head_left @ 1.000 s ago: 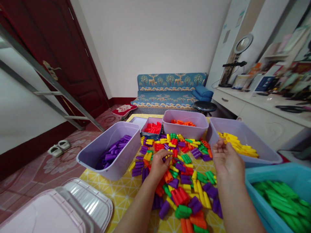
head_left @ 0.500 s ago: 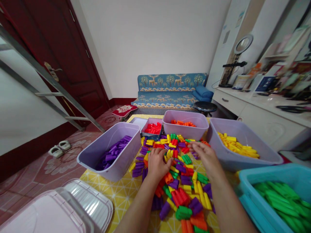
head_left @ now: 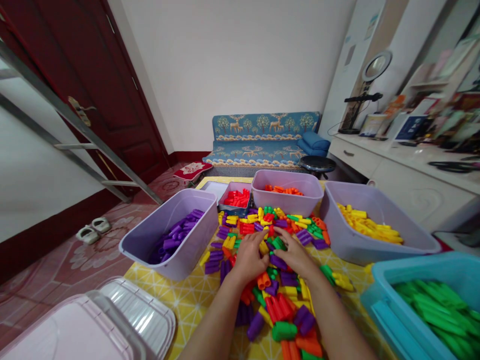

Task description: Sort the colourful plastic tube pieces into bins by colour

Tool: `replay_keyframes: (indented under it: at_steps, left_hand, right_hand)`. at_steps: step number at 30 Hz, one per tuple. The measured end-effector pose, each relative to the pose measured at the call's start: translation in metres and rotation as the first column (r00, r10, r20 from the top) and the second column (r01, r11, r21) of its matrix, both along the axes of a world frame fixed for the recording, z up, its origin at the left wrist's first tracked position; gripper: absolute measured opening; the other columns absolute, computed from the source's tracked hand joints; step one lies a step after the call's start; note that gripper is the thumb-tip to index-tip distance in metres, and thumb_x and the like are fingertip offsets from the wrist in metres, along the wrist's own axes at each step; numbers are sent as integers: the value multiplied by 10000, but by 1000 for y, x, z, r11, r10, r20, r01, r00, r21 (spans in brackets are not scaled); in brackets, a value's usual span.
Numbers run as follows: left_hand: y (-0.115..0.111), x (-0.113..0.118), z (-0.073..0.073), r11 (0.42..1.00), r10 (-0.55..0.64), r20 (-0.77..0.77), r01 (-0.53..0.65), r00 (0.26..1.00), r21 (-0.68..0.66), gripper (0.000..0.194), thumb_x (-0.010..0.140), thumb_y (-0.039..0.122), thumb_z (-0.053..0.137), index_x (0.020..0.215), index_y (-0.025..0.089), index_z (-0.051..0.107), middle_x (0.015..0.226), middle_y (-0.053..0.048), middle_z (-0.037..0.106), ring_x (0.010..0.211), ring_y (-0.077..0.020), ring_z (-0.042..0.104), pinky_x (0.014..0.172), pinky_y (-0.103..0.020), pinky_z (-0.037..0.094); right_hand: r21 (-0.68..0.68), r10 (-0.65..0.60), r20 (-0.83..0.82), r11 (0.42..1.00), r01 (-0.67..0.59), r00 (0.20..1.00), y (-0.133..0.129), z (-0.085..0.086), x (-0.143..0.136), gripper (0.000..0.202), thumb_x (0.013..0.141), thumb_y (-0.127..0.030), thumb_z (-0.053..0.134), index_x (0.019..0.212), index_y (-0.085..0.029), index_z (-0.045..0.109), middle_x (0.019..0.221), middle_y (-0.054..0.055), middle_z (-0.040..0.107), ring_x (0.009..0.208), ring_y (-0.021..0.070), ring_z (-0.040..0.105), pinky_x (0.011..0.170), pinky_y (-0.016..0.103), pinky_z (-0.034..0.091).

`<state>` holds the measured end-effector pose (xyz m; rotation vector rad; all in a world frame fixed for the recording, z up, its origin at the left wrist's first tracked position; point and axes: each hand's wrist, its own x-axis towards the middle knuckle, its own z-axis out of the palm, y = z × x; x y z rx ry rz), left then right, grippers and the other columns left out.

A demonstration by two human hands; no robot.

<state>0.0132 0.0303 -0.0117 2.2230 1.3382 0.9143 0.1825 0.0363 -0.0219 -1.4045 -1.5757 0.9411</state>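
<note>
Many small ribbed pieces in purple, red, orange, yellow and green lie mixed on the yellow patterned cloth [head_left: 187, 310]. Over the middle of this pile are both hands, close together. My left hand [head_left: 250, 255] has its fingers curved and apart, near a yellow piece; nothing shows in its grasp. Beside it on the right, my right hand [head_left: 294, 251] bends its fingers around a green piece [head_left: 278, 243], with thumb and fingers apart; firm contact cannot be made out. A red piece [head_left: 279, 306] and a purple piece [head_left: 255, 326] lie between the forearms.
Around the pile stand a bin of purple pieces [head_left: 131, 245], a small box of red ones [head_left: 221, 201], a bin of orange ones [head_left: 287, 204], a bin of yellow ones [head_left: 348, 245] and a turquoise bin [head_left: 390, 280] of green ones. Lids [head_left: 71, 330] lie front left.
My right hand has moved left and nearer, towards my left hand, uncovering pieces at the right of the pile. My left hand has shifted slightly right and nearer.
</note>
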Motion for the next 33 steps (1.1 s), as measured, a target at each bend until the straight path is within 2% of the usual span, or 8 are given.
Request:
replay_keyframes:
  at_steps: [4, 9, 14, 19, 22, 25, 29, 33]
  left_hand:
    - [-1, 1, 2, 997, -71, 212, 76, 975, -15, 705, 640, 53, 552, 1315, 252, 508, 1295, -43, 559, 1186, -219, 510, 1048, -349, 377]
    - [1, 0, 9, 997, -10, 495, 49, 869, -65, 172, 779, 190, 578, 879, 176, 718, 1132, -81, 620, 1087, -222, 569, 958, -335, 424]
    - [5, -3, 8, 989, 86, 647, 11, 758, -145, 323, 839, 312, 544, 570, 146, 608, 881, -61, 680, 872, -194, 623, 825, -290, 441]
    - [7, -3, 3, 979, 182, 675, -65, 715, -195, 277, 815, 373, 598, 644, 157, 568, 617, 19, 584, 630, -125, 555, 638, -224, 416]
    - [6, -3, 5, 979, 186, 713, -65, 676, -194, 228, 798, 362, 636, 906, 163, 610, 764, -4, 648, 741, -143, 603, 710, -234, 443]
    - [5, -4, 7, 982, 139, 742, 3, 655, -187, 438, 787, 349, 660, 1182, 197, 549, 959, -40, 667, 891, -165, 615, 803, -260, 449]
    - [7, -4, 6, 980, 95, 743, 69, 663, -187, 340, 768, 338, 677, 1063, 174, 637, 754, 7, 610, 706, -121, 564, 678, -220, 435]
    - [8, 0, 4, 972, 95, 777, 110, 623, -207, 304, 744, 341, 696, 981, 162, 632, 627, 53, 497, 575, -82, 465, 574, -192, 389]
  right_hand:
    - [-28, 46, -189, 998, -52, 981, -4, 11, -5, 642, 596, -127, 573, 1228, -234, 548, 1309, 57, 567, 1255, 216, 484, 1055, 385, 362]
    - [-28, 59, -228, 997, -67, 972, -5, 22, -5, 484, 638, -190, 627, 1122, -216, 631, 1182, 57, 650, 1129, 237, 575, 974, 380, 428]
    - [5, 49, -265, 999, -50, 963, -8, 32, -1, 313, 746, -408, 653, 980, -206, 695, 993, 46, 703, 963, 243, 624, 841, 350, 468]
    - [31, 21, -270, 999, -13, 963, -12, 38, -4, 291, 770, -456, 643, 892, -196, 693, 906, 32, 690, 922, 223, 609, 819, 313, 440]
    - [89, 5, -245, 996, 17, 969, -12, 40, -7, 252, 770, -440, 645, 798, -190, 644, 804, 10, 646, 820, 187, 588, 751, 282, 430]
    - [161, 9, -195, 987, 23, 981, -12, 42, -10, 236, 754, -386, 659, 683, -191, 547, 683, -22, 556, 708, 151, 537, 685, 260, 414]
    - [176, -17, -197, 983, 53, 980, -12, 42, -12, 227, 709, -332, 681, 681, -202, 497, 658, -33, 519, 685, 149, 525, 646, 255, 410]
    - [77, -73, -334, 992, 105, 940, -13, 41, -15, 209, 671, -313, 683, 786, -199, 552, 658, -27, 551, 628, 141, 516, 580, 248, 397]
